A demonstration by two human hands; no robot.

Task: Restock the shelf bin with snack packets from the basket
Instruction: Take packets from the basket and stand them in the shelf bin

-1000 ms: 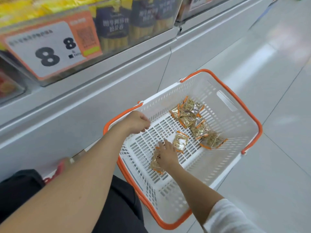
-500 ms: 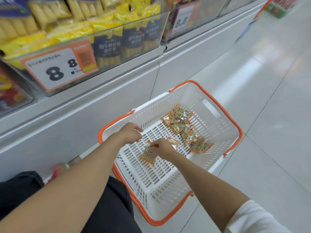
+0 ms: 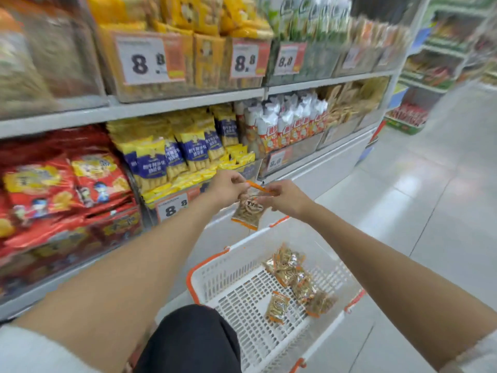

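Observation:
A small clear snack packet (image 3: 248,210) with orange ends hangs in the air above the basket, in front of the lower shelf. My left hand (image 3: 227,187) pinches its top orange edge from the left, and my right hand (image 3: 286,197) pinches the same edge from the right. The white basket (image 3: 231,258) with orange rim stands on the floor below, by my knee. Several more snack packets (image 3: 291,275) lie on its mesh bottom, one (image 3: 278,306) a little apart from the rest.
Shelves on the left hold red bags (image 3: 67,184), yellow-and-blue stick packs (image 3: 172,154) in a clear bin with an 8.8 price tag (image 3: 172,210), and white-topped packs (image 3: 285,122). The tiled aisle floor (image 3: 419,200) stretches to the right.
My right hand lifted a packet out of the basket up to shelf height. My left hand let go of the basket rim and took the packet's top edge. The view tilted up.

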